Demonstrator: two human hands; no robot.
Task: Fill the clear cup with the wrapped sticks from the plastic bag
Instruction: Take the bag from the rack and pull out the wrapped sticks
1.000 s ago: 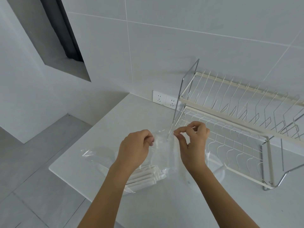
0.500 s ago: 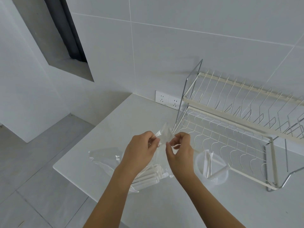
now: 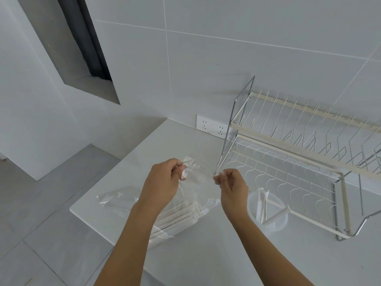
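A clear plastic bag (image 3: 198, 178) is held up by its mouth over the white counter. My left hand (image 3: 162, 182) pinches one side of the mouth and my right hand (image 3: 233, 186) pinches the other, pulling it apart. A bundle of white wrapped sticks (image 3: 179, 217) lies in the bag's lower end on the counter, partly hidden by my left forearm. The clear cup (image 3: 268, 211) stands to the right of my right wrist, with a few wrapped sticks leaning inside it.
A two-tier wire dish rack (image 3: 299, 157) stands at the right, right behind the cup. Another clear bag (image 3: 115, 197) lies flat near the counter's left corner. Two wall sockets (image 3: 212, 126) sit behind. The counter edge (image 3: 90, 219) drops to the floor at left.
My hands have moved apart, spreading the bag's mouth wider. The view has shifted so the cup shows beside my right wrist.
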